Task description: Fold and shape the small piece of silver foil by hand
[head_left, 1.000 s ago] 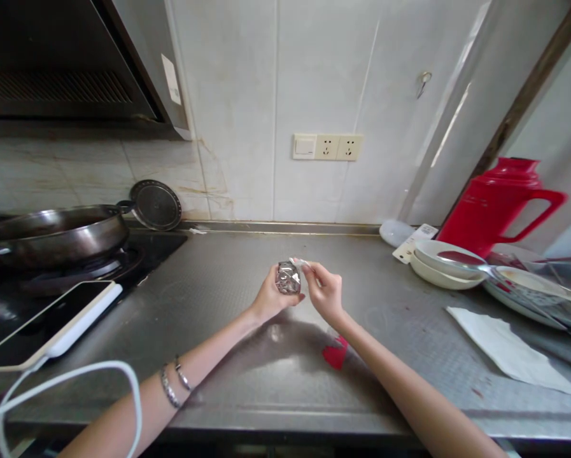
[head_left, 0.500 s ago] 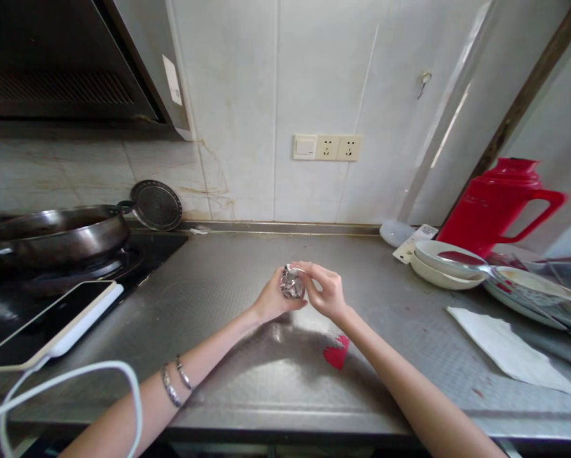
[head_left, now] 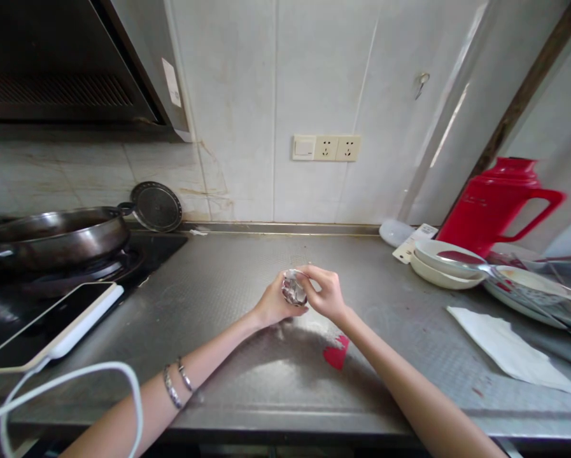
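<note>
In the head view, a small crumpled foil lump (head_left: 293, 289) is held over the steel counter (head_left: 228, 280), straight below the wall socket (head_left: 326, 147). It is cradled in the curled fingers of the left hand (head_left: 272, 305), seemingly to be kept steady, while its top edge is pinched by the closed fingertips of the right hand (head_left: 326, 294). Its surface is seen as silvery, wrinkled and glinting, with darker creases.

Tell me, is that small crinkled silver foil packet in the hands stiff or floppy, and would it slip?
Probably thin and pliable: the small crinkled silver foil packet shows many creases, so it likely dents under a squeeze. It seems light, since the left hand and right hand hold it up between their fingers. Its shiny surface might be slightly slippery.
</note>
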Demonstrator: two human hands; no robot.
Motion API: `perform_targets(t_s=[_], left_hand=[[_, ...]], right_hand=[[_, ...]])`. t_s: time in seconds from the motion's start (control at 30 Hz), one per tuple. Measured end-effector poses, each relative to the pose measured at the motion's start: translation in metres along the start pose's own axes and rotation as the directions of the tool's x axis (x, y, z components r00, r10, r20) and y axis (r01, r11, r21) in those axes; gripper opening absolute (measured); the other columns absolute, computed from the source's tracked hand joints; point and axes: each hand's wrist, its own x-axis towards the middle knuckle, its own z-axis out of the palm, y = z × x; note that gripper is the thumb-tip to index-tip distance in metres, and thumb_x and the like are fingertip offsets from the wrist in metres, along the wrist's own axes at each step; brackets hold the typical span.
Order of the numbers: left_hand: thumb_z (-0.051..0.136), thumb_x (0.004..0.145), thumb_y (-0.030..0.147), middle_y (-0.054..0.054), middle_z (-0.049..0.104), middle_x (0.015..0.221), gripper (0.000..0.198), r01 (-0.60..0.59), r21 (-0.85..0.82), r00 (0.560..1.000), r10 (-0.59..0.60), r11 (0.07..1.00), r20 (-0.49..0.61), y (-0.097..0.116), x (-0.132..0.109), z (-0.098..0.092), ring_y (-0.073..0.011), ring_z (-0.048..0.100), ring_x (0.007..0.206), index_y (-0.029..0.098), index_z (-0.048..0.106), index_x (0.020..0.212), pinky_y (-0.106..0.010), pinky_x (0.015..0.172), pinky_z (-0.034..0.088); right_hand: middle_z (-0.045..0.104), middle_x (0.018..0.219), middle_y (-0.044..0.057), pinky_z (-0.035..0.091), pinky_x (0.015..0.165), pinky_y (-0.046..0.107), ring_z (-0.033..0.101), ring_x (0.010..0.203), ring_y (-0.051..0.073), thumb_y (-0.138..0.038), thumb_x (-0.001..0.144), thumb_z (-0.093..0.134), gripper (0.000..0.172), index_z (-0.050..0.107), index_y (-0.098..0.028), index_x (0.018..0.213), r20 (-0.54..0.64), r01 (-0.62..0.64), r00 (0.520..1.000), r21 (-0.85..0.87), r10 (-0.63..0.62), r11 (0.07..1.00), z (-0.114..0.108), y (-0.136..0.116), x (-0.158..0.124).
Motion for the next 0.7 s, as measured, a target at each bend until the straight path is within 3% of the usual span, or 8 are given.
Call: perform_targets(t_s=[0.17,0.3,0.43,0.6,0.7], left_hand=[[0.081,0.053,0.016,-0.005,0.063,0.095,0.069,0.004,-0.008,1.000,-0.004,1.000,0.031,0.0073,-0.0041,0.0030,-0.0179,0.061,0.082,0.015,0.047,0.112,-0.031,0.074,0.048],[0.081,0.052,0.016,-0.006,0.063,0.098,0.070,-0.012,-0.001,1.000,0.012,1.000,0.026,0.0090,-0.0051,0.0052,-0.0196,0.061,0.085,0.016,0.048,0.113,-0.032,0.075,0.049],[0.081,0.052,0.017,-0.007,0.064,0.098,0.067,-0.007,0.040,1.000,0.007,0.999,0.008,0.0081,-0.0044,0.0057,-0.0208,0.061,0.087,0.015,0.050,0.111,-0.032,0.076,0.049],[0.081,0.054,0.017,-0.005,0.064,0.095,0.069,-0.011,-0.001,1.000,0.011,1.000,0.029,0.0098,-0.0057,0.0054,-0.0180,0.062,0.081,0.015,0.049,0.115,-0.029,0.071,0.049],[0.081,0.053,0.018,-0.005,0.063,0.100,0.070,-0.038,-0.014,0.999,0.039,0.999,0.021,0.0109,-0.0059,0.0054,-0.0189,0.062,0.085,0.016,0.049,0.116,-0.030,0.074,0.049]], right_hand=[[0.069,0.066,0.002,0.048,0.056,0.021,0.063,0.057,0.013,-0.026,0.092,0.047,0.025,0.065,-0.019,0.077,-0.015,-0.071,0.997,-0.042,0.070,0.997,-0.0009,0.0059,0.0019],[0.071,0.073,0.005,0.051,0.061,0.023,0.067,0.064,0.015,-0.021,0.089,0.048,0.020,0.065,-0.019,0.078,-0.063,-0.016,0.998,-0.022,0.014,1.000,0.0009,0.0015,-0.0008],[0.071,0.077,0.006,0.051,0.064,0.025,0.067,0.069,0.016,-0.019,0.089,0.046,0.019,0.065,-0.019,0.083,-0.033,0.054,0.998,-0.009,-0.054,0.998,0.0021,-0.0032,-0.0029],[0.068,0.069,0.003,0.049,0.057,0.023,0.064,0.059,0.014,-0.021,0.091,0.045,0.021,0.064,-0.019,0.081,-0.049,-0.019,0.999,-0.034,0.017,0.999,0.0008,0.0030,-0.0015],[0.071,0.074,0.004,0.051,0.061,0.024,0.067,0.066,0.015,-0.020,0.090,0.047,0.019,0.064,-0.020,0.084,-0.084,-0.006,0.996,-0.019,0.004,1.000,0.0015,0.0019,-0.0019]])
